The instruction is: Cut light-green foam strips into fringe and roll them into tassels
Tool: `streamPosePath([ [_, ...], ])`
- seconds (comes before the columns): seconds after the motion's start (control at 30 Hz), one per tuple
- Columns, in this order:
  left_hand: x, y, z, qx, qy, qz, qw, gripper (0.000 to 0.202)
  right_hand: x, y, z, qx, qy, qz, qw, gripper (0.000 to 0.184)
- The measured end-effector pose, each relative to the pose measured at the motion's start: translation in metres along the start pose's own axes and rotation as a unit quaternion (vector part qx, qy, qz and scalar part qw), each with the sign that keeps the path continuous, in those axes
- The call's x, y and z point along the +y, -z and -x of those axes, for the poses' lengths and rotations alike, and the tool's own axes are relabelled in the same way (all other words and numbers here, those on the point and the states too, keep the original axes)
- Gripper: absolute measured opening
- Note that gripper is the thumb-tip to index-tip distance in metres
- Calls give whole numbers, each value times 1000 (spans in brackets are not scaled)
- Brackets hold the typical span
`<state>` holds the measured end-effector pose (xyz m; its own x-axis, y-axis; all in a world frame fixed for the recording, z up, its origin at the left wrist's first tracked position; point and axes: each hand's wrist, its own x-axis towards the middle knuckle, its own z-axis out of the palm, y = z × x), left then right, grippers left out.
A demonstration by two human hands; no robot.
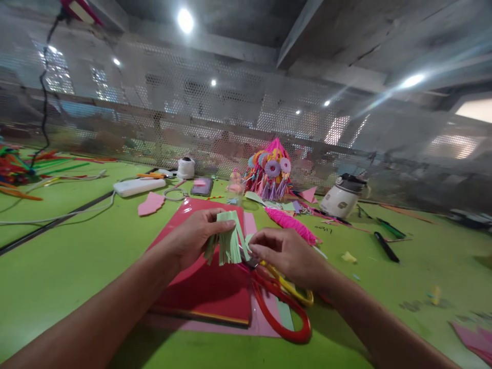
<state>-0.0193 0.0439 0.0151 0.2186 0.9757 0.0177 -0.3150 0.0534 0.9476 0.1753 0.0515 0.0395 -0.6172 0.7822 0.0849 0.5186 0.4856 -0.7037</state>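
My left hand pinches a light green fringed paper strip at its top edge, its cut strands hanging down. At the right side of the fringe, my right hand has thumb and fingers pressed together. A pale green bit shows at its fingertips, but I cannot tell whether it is part of the fringe. Beneath the right hand lies a pair of scissors with red and yellow handles, the blades partly hidden. A red folder lies under both hands, over pink paper sheets.
Behind the hands are a colourful tasselled paper ornament, a bundle of pink yarn, a white kettle-like jug and a thread spool. A white power strip is at left, a black pen at right. Perforated metal panels border the table.
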Motion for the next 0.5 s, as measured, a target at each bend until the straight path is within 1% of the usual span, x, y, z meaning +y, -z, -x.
streamPosePath([
  [0.03, 0, 2, -1, 6, -5, 3, 1000, 18, 0, 1, 4, 0, 14, 86, 996, 20],
  [0.1, 1, 5, -3, 16, -15, 22, 1000, 17, 4, 3, 15, -2, 32, 242, 970, 20],
  [0.13, 2, 6, -3, 20, -17, 31, 999, 17, 8, 3, 21, -16, 37, 298, 954, 20],
  [0.17, 2, 8, -4, 23, -19, 36, 999, 17, 12, 2, 28, -23, 42, 333, 942, 19],
  [0.23, 2, 11, -6, 23, -21, 33, 999, 17, 21, -1, 39, -39, 43, 354, 933, 24],
  [0.27, 2, 12, -7, 21, -23, 31, 999, 17, 24, -3, 42, -38, 39, 362, 931, 31],
  [0.33, 3, 14, -8, 24, -33, 35, 999, 17, 29, -7, 46, -30, 8, 369, 929, 45],
  [0.43, 6, 16, -8, 37, -48, 55, 997, 15, 28, -14, 42, -41, -33, 345, 937, 58],
  [0.5, 9, 14, -7, 45, -50, 77, 995, 13, 26, -16, 36, -41, -48, 315, 947, 63],
])
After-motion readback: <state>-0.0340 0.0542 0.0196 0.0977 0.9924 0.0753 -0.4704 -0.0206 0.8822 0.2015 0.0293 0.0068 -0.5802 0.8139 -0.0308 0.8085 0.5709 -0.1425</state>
